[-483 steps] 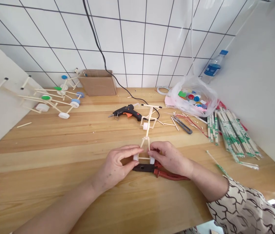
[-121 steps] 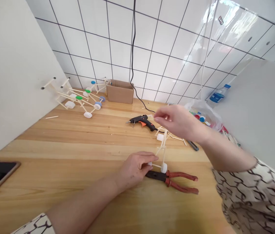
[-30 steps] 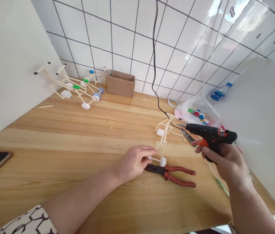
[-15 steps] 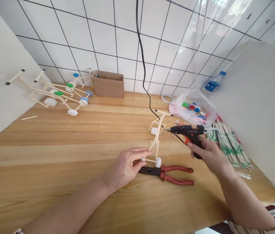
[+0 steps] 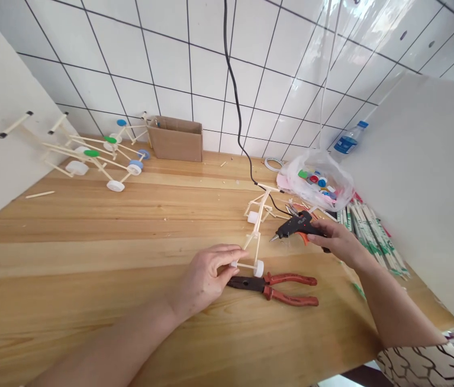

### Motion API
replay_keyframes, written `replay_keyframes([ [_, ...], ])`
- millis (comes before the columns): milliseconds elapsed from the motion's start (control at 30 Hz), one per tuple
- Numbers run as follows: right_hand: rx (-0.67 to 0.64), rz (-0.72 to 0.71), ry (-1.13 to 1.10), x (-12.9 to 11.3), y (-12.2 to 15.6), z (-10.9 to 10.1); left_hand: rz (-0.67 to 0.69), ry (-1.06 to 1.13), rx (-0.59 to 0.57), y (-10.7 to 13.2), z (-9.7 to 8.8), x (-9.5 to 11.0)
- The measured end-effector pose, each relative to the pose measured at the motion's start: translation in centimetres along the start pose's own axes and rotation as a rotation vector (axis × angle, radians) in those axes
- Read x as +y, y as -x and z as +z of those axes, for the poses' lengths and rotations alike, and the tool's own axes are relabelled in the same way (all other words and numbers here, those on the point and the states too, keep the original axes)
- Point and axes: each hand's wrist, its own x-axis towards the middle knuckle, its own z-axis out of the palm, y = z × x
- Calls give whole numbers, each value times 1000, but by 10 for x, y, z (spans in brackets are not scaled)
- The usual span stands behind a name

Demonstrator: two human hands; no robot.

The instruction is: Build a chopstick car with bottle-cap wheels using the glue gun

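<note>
A small tricycle model of pale wooden sticks (image 5: pixel 259 217) stands on the table, with white bottle-cap wheels and dark-tipped handlebars. My left hand (image 5: pixel 206 277) is closed on its near left wheel, between thumb and fingers. Beside that hand lie pliers (image 5: pixel 246 283) with red handles, their jaw tip partly behind my thumb. My right hand (image 5: pixel 337 242) grips a black glue gun (image 5: pixel 297 226) with an orange trigger. Its nozzle points left and down, to the right of the model and apart from it.
Several finished stick models (image 5: pixel 101 156) stand at the left by a cardboard box (image 5: pixel 176 141). At the back right are a tape roll (image 5: pixel 274 164), a plastic bag of bottle caps (image 5: pixel 311 196) and a water bottle (image 5: pixel 350 141). Packaged chopsticks (image 5: pixel 375 236) lie right. A black cord (image 5: pixel 235 102) hangs down centrally.
My right hand has drawn the glue gun down and away from the model's far axle, tilting its nozzle downward. My left hand stays on the near wheel.
</note>
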Motion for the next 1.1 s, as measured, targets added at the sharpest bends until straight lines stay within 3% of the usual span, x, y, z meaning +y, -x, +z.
replay_keyframes([
  [233, -41, -170, 391, 9, -10, 5, 23, 1, 12, 0, 0, -1],
  [367, 199, -327, 551, -2, 3, 20, 28, 10, 20, 1, 0, -1],
  [400, 239, -398, 552, -8, 9, 27, 31, 13, 23, 1, 0, -2],
  [467, 157, -482, 476, -21, 19, 44, 37, 19, 26, 1, 0, -2],
  [567, -5, -516, 360, -43, 29, 71, 50, 26, 39, 0, 1, -3],
  [667, -56, -518, 288, -59, 29, 87, 73, 14, 46, 0, 2, -5],
  [1100, -89, -429, 211, -65, 27, 99, 58, 23, 29, 0, 2, -5],
])
